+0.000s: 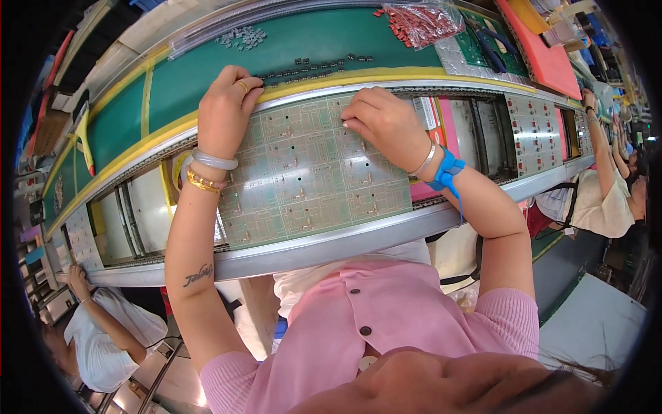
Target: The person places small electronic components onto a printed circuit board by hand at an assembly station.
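Observation:
A large panel of circuit boards [317, 176], fitted with a few small parts, lies between the metal rails in front of me. My left hand [229, 103] rests over the rail's far edge, its fingers pinched beside a row of small black components [310, 72] on the green mat [183, 90]. Whatever those fingertips hold is hidden. Above the panel's far right part is my right hand [386, 124], thumb and fingers pressed together. Something tiny and pale shows at its fingertips, too small to name.
Grey components [241, 38] lie in a pile on the mat. A clear bag of red components [422, 26] and dark-handled pliers [488, 50] sit at the far right. Another populated panel [534, 134] stands further along the rail [331, 245]. Co-workers sit on both sides.

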The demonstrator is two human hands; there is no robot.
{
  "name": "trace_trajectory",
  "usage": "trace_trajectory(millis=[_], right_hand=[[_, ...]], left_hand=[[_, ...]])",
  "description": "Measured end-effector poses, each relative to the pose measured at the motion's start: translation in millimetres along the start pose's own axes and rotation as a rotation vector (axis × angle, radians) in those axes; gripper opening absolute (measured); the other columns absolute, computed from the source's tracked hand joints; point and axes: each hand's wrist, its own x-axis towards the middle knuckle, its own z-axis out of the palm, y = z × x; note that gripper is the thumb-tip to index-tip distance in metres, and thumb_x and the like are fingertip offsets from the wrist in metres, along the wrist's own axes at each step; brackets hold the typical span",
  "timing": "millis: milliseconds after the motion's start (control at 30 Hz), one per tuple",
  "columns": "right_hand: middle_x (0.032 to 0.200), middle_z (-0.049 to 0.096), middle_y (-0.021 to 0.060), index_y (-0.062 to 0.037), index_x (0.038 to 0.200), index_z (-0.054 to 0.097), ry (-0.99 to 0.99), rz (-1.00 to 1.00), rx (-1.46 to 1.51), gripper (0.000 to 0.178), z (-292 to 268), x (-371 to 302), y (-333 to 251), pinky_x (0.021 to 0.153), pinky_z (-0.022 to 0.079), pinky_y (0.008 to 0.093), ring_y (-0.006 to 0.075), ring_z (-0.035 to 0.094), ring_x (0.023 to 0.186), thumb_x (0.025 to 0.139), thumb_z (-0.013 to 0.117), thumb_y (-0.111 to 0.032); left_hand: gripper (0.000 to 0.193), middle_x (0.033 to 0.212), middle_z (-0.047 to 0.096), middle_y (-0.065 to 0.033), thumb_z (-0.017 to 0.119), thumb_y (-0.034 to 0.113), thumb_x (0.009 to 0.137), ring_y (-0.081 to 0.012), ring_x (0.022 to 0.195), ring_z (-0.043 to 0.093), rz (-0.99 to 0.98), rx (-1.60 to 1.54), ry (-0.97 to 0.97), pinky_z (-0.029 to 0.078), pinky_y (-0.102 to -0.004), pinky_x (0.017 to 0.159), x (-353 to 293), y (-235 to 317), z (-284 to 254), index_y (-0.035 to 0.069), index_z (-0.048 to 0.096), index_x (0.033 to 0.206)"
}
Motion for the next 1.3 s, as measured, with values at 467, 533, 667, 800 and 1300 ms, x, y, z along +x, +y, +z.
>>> trace_trajectory(millis=[467,533,667,800,1300], right_hand=[[0.083,0.057,0.0083,-0.0051,0.084,0.062,-0.054,0.02,-0.036,0.013,7,0,0,0.07,0.048,0.0361,0.0275,0.056,0.08,0.074,0.069,-0.006],[0.084,0.059,0.008,-0.0043,0.085,0.063,-0.055,0.015,-0.047,0.014,7,1,-1,0.068,0.048,0.0363,0.0276,0.057,0.079,0.074,0.07,-0.006],[0.084,0.059,0.0079,-0.0047,0.085,0.063,-0.067,-0.038,-0.089,0.014,7,0,-2,0.068,0.048,0.0358,0.0274,0.057,0.078,0.073,0.07,-0.006],[0.084,0.059,0.0082,-0.0058,0.088,0.064,-0.116,-0.111,-0.174,0.015,3,-5,-4,0.068,0.048,0.0358,0.027,0.058,0.079,0.073,0.069,-0.005],[0.085,0.06,0.0086,-0.0051,0.088,0.065,0.044,0.072,-0.242,0.01,-18,31,79,0.072,0.048,0.0366,0.0286,0.06,0.083,0.081,0.065,-0.012]], left_hand=[[0.012,0.092,0.061,-0.0063,0.07,0.009,0.077,-0.0249,0.077,0.062,-0.067,-0.087,0.05,0.051,-0.0331,0.068,-4,6,-12,0.003,0.068,0.087],[0.013,0.093,0.061,-0.0068,0.07,0.009,0.076,-0.0249,0.077,0.063,-0.063,-0.108,0.07,0.052,-0.0324,0.068,-4,8,-14,0.003,0.068,0.087],[0.012,0.093,0.061,-0.007,0.07,0.009,0.077,-0.0247,0.077,0.063,-0.075,-0.122,0.064,0.052,-0.0316,0.068,-6,9,-18,0.002,0.068,0.087],[0.01,0.092,0.061,-0.0062,0.069,0.004,0.078,-0.0186,0.077,0.063,-0.193,-0.366,-0.043,0.051,-0.0277,0.069,-15,10,-28,0.001,0.067,0.087],[0.011,0.096,0.059,-0.0035,0.069,-0.003,0.079,-0.0107,0.082,0.058,-0.565,-0.898,-0.279,0.048,-0.022,0.074,-90,-13,-47,-0.002,0.067,0.089]])
